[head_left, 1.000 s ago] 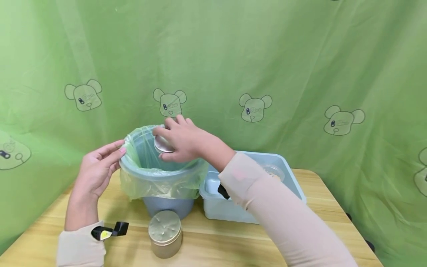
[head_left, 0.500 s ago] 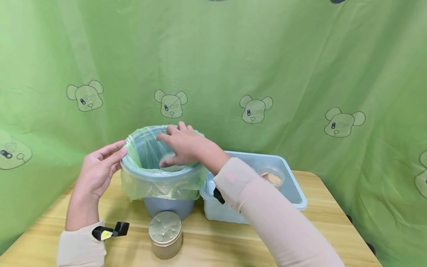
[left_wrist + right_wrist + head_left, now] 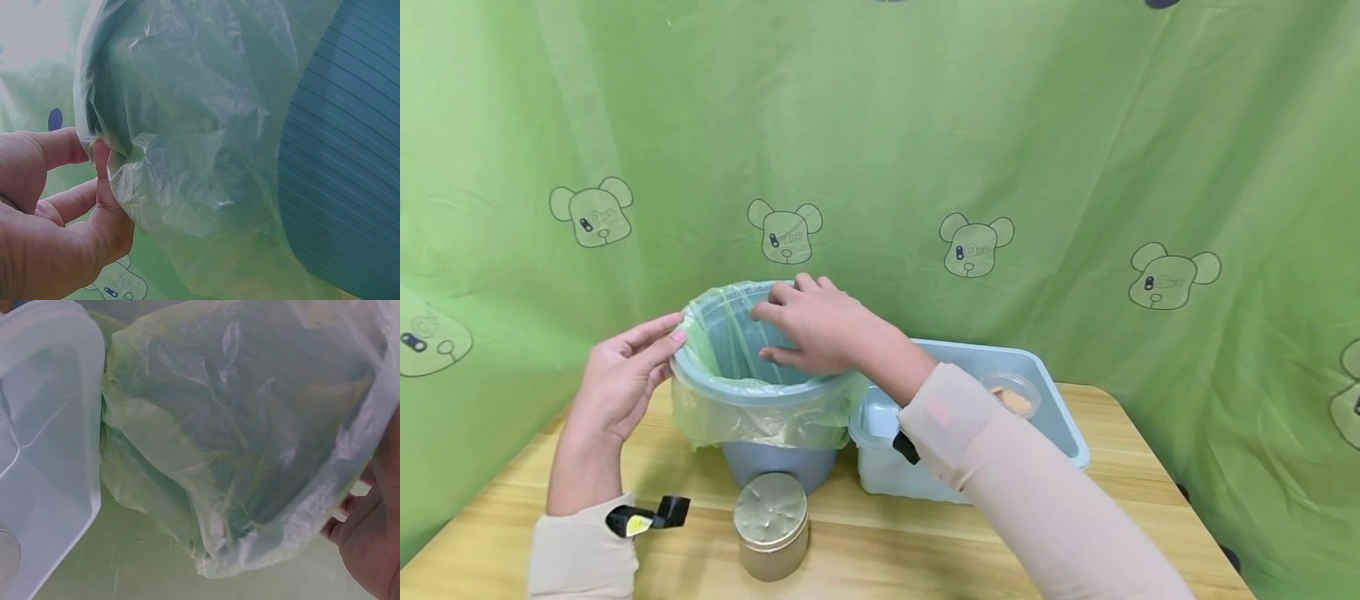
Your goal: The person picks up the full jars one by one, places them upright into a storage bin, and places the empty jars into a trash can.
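Observation:
A blue bin [image 3: 778,462] is lined with a thin green plastic bag [image 3: 760,425] folded over its rim. At the rim's left side my left hand [image 3: 625,371] pinches the bag's edge between thumb and fingers; the left wrist view has the same hand [image 3: 69,219] gripping there, beside the ribbed bin wall [image 3: 350,150]. Over the bin's mouth hovers my right hand [image 3: 823,329], fingers spread and loosely bent, nothing in them. Part of it shows past the bag [image 3: 250,425] in the right wrist view. The lower inside of the bin is hidden.
In front of the bin stands a round gold canister [image 3: 771,525] with a dented foil top. To the right, a light blue tub [image 3: 1045,375] holds a clear cup [image 3: 1011,396] with tan contents. A green curtain [image 3: 880,125] hangs behind the wooden table [image 3: 887,550].
A silver round lid, held by my right hand a second ago, has dropped from it into the bin and is out of sight. My left hand keeps its place at the rim.

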A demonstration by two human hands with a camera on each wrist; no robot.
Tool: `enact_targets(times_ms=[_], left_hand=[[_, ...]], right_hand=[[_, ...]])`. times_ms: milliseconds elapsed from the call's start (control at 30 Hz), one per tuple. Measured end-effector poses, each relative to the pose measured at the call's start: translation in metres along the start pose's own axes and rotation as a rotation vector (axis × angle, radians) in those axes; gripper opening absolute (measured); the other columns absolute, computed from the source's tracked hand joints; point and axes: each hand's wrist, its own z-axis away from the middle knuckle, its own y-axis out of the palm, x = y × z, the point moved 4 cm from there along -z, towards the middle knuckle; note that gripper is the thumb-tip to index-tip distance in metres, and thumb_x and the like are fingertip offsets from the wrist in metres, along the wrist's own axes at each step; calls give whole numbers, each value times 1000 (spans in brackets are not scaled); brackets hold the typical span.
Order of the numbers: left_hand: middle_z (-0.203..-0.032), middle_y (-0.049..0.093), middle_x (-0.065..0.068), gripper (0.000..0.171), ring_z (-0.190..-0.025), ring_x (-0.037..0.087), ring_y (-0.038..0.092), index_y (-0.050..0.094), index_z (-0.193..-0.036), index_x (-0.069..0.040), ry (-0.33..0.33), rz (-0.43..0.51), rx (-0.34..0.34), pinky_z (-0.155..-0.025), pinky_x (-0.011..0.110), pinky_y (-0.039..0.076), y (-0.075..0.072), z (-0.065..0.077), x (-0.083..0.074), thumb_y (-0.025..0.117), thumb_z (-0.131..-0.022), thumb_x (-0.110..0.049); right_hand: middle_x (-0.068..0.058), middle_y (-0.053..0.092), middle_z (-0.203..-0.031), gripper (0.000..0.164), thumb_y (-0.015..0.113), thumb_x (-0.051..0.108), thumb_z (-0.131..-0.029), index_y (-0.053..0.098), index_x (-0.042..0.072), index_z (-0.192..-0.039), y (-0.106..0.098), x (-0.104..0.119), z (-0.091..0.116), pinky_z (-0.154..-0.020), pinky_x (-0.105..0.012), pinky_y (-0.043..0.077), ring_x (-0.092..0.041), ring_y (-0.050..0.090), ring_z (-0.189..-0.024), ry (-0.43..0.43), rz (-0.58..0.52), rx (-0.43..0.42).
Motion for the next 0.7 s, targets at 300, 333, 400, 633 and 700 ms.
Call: enact_targets(times_ms=[300, 333, 400, 633, 700], left_hand=[[-105, 74, 0, 26, -85, 9, 68, 74, -119, -9, -6, -10, -1, -74, 20, 56, 0, 1, 0, 77, -93, -10], [-105, 74, 0, 26, -85, 9, 68, 74, -119, -9, -7, -11, -1, -74, 20, 56, 0, 1, 0, 77, -93, -10], [-105, 74, 0, 27, -85, 9, 68, 74, -120, -9, -8, -14, 0, -74, 20, 56, 0, 1, 0, 77, -93, -10], [-105, 74, 0, 27, -84, 9, 67, 74, -120, -9, -6, -17, -1, -73, 20, 56, -1, 0, 0, 77, -93, -10], [-105, 74, 0, 27, -84, 9, 67, 73, -120, -9, -4, -19, -1, -73, 20, 56, -1, 0, 0, 76, -93, -11]], right_hand=[[0, 60, -126, 48, 56, 48, -103, 57, 20, -142, -15, 10, 20, -83, -36, 45, -24, 54, -101, -90, 39, -127], [-1, 60, -126, 48, 56, 48, -103, 57, 19, -142, -16, 12, 23, -84, -36, 46, -24, 54, -102, -104, 48, -139], [0, 61, -124, 47, 56, 47, -103, 58, 19, -141, -18, 16, 28, -85, -36, 47, -24, 54, -102, -132, 69, -163], [-1, 62, -112, 46, 57, 44, -103, 60, 15, -139, -22, 31, 43, -78, -34, 47, -23, 54, -93, -228, 96, -255], [-1, 62, -107, 44, 59, 41, -102, 61, 14, -137, -22, 34, 47, -77, -34, 47, -23, 54, -89, -253, 92, -294]])
